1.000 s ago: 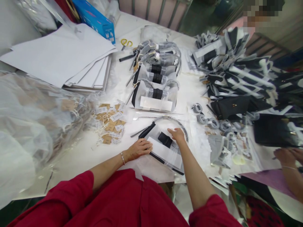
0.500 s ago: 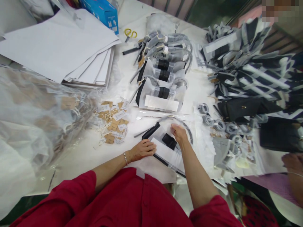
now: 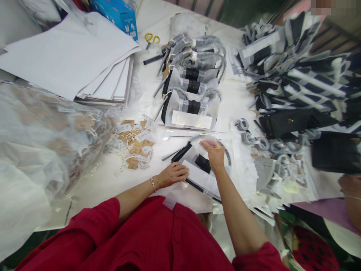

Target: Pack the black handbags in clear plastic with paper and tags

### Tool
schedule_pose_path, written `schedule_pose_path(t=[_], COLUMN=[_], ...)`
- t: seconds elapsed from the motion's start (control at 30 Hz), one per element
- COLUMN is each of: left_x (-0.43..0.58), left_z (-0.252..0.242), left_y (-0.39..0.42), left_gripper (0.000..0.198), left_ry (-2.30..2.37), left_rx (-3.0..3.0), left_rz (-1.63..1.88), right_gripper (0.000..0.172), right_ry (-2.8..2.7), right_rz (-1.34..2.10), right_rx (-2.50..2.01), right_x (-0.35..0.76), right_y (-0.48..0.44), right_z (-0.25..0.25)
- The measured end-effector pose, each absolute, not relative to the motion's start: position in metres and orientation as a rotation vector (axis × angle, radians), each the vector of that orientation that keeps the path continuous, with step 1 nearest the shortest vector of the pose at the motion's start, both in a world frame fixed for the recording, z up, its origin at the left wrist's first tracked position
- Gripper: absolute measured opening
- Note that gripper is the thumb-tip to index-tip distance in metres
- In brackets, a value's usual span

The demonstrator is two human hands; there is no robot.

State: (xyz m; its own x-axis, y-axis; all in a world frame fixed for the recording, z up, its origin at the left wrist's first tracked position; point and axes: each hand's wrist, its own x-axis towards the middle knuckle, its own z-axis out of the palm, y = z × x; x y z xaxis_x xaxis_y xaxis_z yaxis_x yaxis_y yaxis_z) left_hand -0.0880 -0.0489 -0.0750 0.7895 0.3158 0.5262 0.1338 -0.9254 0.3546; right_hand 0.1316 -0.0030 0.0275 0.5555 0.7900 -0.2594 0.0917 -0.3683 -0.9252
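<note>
A black handbag with grey wrapping, a white paper strip (image 3: 201,177) and a black band round its middle (image 3: 203,163) lies at a slant before me. My left hand (image 3: 172,174) rests palm down on its lower left edge, fingers stretched over the white strip. Over the bag's upper right part, my right hand (image 3: 213,152) has thumb and fingers brought together. What they pinch is blurred and too small to name. A plastic-wrapped handle (image 3: 227,155) arches just beyond that hand.
Several wrapped bags (image 3: 193,107) stand in a row behind. Brown tags (image 3: 137,146) and white sheets (image 3: 70,52) lie left, with yellow-handled scissors (image 3: 152,38) farther back. To the right are rolled straps (image 3: 261,143), piled black bags (image 3: 299,90) and another person's hand (image 3: 349,186).
My right hand has shifted slightly up and left over the bag. My left hand stays on the bag's edge. At the right, the co-worker's black bag has moved a little upward.
</note>
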Motion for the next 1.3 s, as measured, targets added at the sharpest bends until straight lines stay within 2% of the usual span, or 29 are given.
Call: schedule_pose_path(t=[0.13, 0.27, 0.37, 0.53, 0.6, 0.7, 0.9, 1.03, 1.13, 1.3], left_x=[-0.084, -0.084, -0.084, -0.084, -0.083, -0.082, -0.081, -0.081, -0.080, -0.080], left_z=[-0.078, -0.083, -0.084, -0.079, -0.076, -0.071, -0.071, -0.073, -0.074, -0.074], left_y=[-0.049, -0.051, -0.051, -0.050, -0.049, -0.049, -0.049, -0.050, -0.051, -0.050], left_gripper=[0.025, 0.029, 0.028, 0.015, 0.020, 0.017, 0.016, 0.015, 0.014, 0.015], left_ry=[0.380, 0.392, 0.401, 0.389, 0.398, 0.453, 0.462, 0.483, 0.491, 0.477], left_rx=[2.633, 2.598, 2.593, 2.564, 2.525, 2.487, 2.434, 2.443, 2.454, 2.463], left_rz=[0.822, 0.823, 0.829, 0.748, 0.686, 0.655, 0.675, 0.681, 0.689, 0.725], right_gripper=[0.033, 0.029, 0.027, 0.031, 0.031, 0.031, 0.030, 0.035, 0.039, 0.040], right_ry=[-0.875, -1.083, -1.332, -1.663, -1.724, -1.776, -1.697, -1.337, -1.028, -0.785], right_rz=[0.899, 0.794, 0.754, 0.672, 0.649, 0.624, 0.671, 0.632, 0.552, 0.494], right_rx=[-1.874, -1.993, -1.936, -1.888, -1.904, -1.910, -1.916, -2.059, -2.151, -2.046], right_x=[0.139, 0.124, 0.102, 0.081, 0.081, 0.084, 0.083, 0.088, 0.110, 0.169], right_y=[-0.012, -0.066, -0.106, -0.136, -0.139, -0.142, -0.146, -0.134, -0.107, -0.040], right_z=[0.036, 0.040, 0.020, -0.021, -0.027, -0.026, -0.021, -0.006, 0.014, 0.041])
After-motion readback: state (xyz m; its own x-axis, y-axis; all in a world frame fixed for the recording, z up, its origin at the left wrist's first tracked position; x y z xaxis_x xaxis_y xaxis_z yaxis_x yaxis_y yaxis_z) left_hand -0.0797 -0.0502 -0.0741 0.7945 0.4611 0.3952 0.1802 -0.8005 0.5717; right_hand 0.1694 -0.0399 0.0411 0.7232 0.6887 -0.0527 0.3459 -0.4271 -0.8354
